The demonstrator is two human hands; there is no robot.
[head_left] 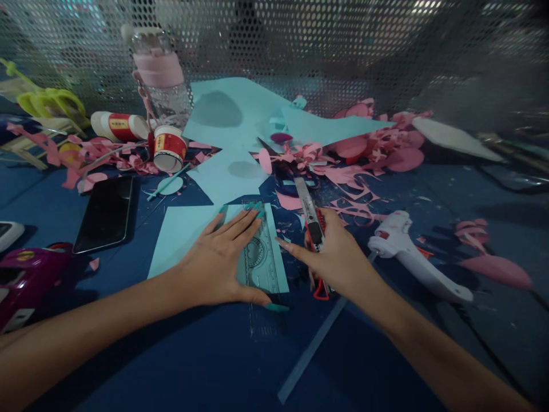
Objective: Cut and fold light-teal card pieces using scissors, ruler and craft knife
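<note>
Red-handled utility knife (314, 229) sits clamped in the right hand (338, 257), fingers curled tight round its body, blade pointing away toward the worktop's far edge. Just left of the knife, its long axis parallel to it, lies a clear ruler (261, 260) on a pale blue paper sheet (180, 234), pinned by the flat, spread left hand (218, 257). A white glue gun (412, 254) lies to the right, a dark phone (106, 213) to the left.

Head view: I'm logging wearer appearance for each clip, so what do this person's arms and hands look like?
Both forearms are bare, with no sleeves, watch or bracelets in view. The left hand has long, pointed nails painted teal. The right hand shows one long nail, its colour unclear. I see no rings or gloves.
</note>
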